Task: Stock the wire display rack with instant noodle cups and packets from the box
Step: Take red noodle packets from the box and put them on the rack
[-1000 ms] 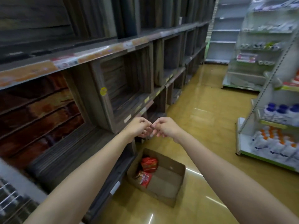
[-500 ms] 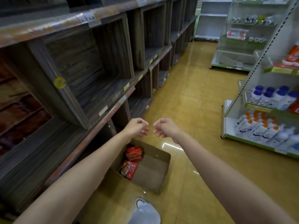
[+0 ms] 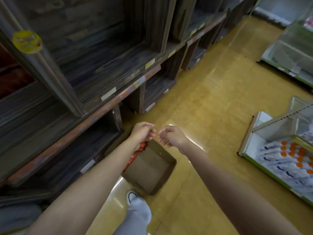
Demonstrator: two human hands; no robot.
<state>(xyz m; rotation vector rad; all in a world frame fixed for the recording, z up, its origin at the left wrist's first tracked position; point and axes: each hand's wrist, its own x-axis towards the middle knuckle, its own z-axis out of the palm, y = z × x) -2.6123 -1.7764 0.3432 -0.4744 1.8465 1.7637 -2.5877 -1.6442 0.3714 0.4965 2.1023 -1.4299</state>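
An open cardboard box [image 3: 150,168] lies on the floor beside the dark wooden shelving [image 3: 94,68]. Red noodle packets [image 3: 133,157] lie along the box's left side, mostly hidden behind my left forearm. My left hand [image 3: 143,133] and my right hand [image 3: 171,136] hover side by side above the far end of the box, a small gap between them. The fingers of both hands are curled in and neither holds anything. No wire rack shows in this view.
Yellow glossy floor [image 3: 211,92] runs down the aisle. A white shelf unit with orange-capped bottles [image 3: 288,155] stands at right, another white unit [image 3: 291,53] farther back. My shoe [image 3: 132,195] and grey trouser leg are just in front of the box.
My view has tilted down and closer toward the box. My hands, touching a second ago, have come slightly apart and now sit over the box's far end.
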